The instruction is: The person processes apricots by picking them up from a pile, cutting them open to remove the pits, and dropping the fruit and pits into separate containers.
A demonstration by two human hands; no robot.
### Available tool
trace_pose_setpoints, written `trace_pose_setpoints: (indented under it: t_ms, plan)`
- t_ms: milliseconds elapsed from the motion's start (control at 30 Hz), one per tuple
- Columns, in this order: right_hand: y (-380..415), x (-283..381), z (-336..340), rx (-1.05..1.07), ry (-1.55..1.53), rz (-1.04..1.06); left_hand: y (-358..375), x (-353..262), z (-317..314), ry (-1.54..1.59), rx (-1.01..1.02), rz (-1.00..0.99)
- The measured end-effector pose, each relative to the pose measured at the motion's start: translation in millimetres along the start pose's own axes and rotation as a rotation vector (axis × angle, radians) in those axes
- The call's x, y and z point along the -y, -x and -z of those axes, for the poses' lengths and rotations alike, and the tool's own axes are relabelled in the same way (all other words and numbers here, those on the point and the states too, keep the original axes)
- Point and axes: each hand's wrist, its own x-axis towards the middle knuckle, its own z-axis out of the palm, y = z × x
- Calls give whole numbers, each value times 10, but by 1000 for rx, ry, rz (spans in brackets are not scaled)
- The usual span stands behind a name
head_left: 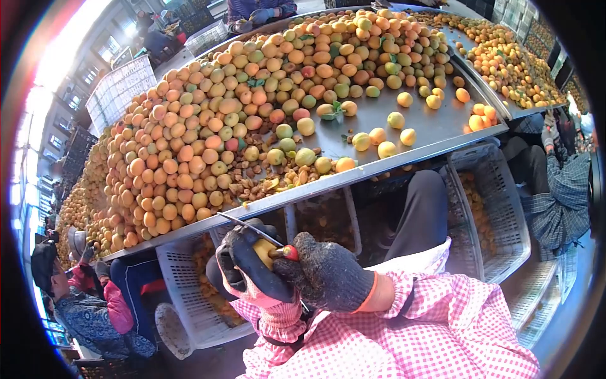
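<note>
My left hand (243,262), in a black-palmed pink glove, is closed around a yellow apricot (264,252). In a dark knitted glove, my right hand (331,275) grips a knife by its red handle (290,252). The knife's thin blade (246,225) points up and left, passing over the fingers of my left hand beside the fruit. Both hands are close together above my lap, just below the metal table's front edge (315,183). Part of the apricot is hidden by the gloves.
A large heap of apricots (208,126) covers much of the table. Pits and torn apricot pieces (252,177) lie near its front edge. Plastic crates (189,297) stand below, left and right (499,208). Other people sit at left (95,309), right (558,196) and far side (259,9).
</note>
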Motion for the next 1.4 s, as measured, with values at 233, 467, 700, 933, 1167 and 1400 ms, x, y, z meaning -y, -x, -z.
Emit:
trace_pose_setpoints:
  t_ms: [233, 467, 700, 933, 1167, 1400]
  plan:
    - [-139, -108, 84, 62, -1446, -588, -73, -9, 22, -603, 250, -342]
    - [252, -232, 85, -339, -831, 73, -104, -82, -357, -76, 63, 138]
    - [355, -137, 187, -152, -443, -378, -43, -311, -578, 334, 4, 278]
    - [337, -144, 132, -214, -508, -267, -58, -367, -542, 519, 114, 301]
    - [310, -143, 148, -178, -432, -291, -87, -393, -585, 408, 36, 310]
    - [255, -22, 300, -162, -320, -310, -79, -459, -599, 273, 61, 272]
